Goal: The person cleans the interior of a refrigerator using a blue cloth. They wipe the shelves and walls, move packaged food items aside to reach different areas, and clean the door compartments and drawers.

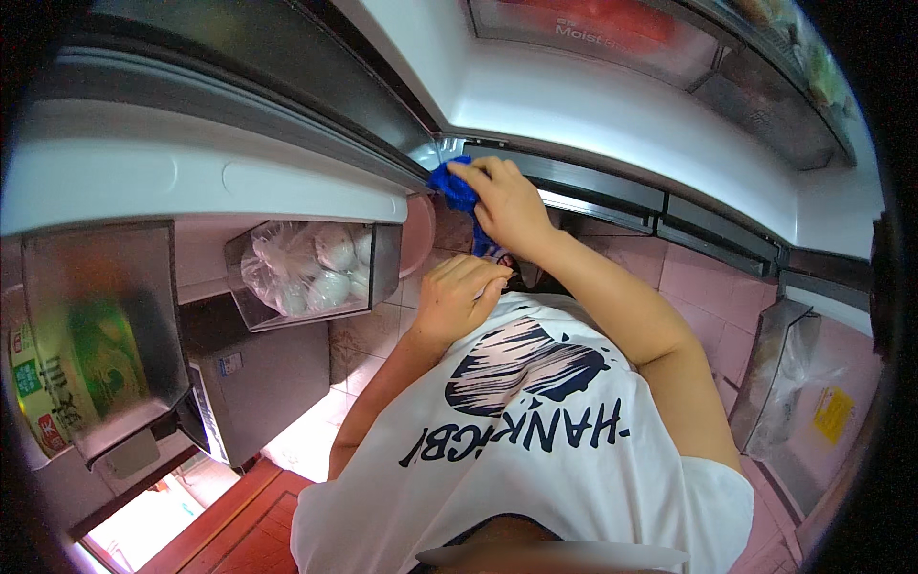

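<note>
My right hand (512, 203) is closed on a bunched blue cloth (453, 185). It presses the cloth at the inner corner of the open refrigerator (612, 129), where the left door (239, 182) meets the body. Part of the cloth hangs down below my fingers. Lower and to the left, my left hand (454, 298) is held in front of my waist, its fingers curled together. Whatever lies inside those fingers is hidden.
On the left door, one bin (384, 277) holds round white items in a clear bag (279, 268); another holds a green package (105, 364). A right-side door bin (775, 383) holds plastic bags. A pinkish basin (418, 234), a grey cabinet (263, 368) and tiled floor (712, 287) lie beyond.
</note>
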Available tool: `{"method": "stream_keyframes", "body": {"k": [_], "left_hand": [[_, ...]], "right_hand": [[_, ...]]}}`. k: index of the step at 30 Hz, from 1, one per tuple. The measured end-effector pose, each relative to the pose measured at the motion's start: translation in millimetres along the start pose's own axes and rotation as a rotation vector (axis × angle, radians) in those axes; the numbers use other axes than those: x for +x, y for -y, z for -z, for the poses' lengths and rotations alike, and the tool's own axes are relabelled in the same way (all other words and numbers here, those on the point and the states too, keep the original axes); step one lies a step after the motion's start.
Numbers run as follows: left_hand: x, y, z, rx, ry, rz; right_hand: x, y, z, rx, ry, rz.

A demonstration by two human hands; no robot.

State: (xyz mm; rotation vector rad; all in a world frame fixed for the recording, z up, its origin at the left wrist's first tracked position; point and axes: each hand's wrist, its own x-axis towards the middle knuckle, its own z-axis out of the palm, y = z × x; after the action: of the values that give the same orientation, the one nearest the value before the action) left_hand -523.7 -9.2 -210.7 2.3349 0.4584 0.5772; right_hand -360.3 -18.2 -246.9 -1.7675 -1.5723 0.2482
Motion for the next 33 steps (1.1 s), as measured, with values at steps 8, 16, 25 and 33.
{"method": "stream_keyframes", "body": {"k": [8,16,25,33], "left_hand": [[-10,7,9,0.022,0.064,0.045],[-3,5,4,0.017,0.086,-0.012],[6,8,1,-0.012,0.063,-0.034],[12,17,-16,-0.252,-0.149,0.246]], "right_hand": [[50,21,27,0.339,-0.274,-0.040],[57,20,-29,0.329,-0.238,-0.145],[-4,-31,-3,0.335,0.417,-0.319],[-52,-35,45,1.367,0.059,-0.809]]}}
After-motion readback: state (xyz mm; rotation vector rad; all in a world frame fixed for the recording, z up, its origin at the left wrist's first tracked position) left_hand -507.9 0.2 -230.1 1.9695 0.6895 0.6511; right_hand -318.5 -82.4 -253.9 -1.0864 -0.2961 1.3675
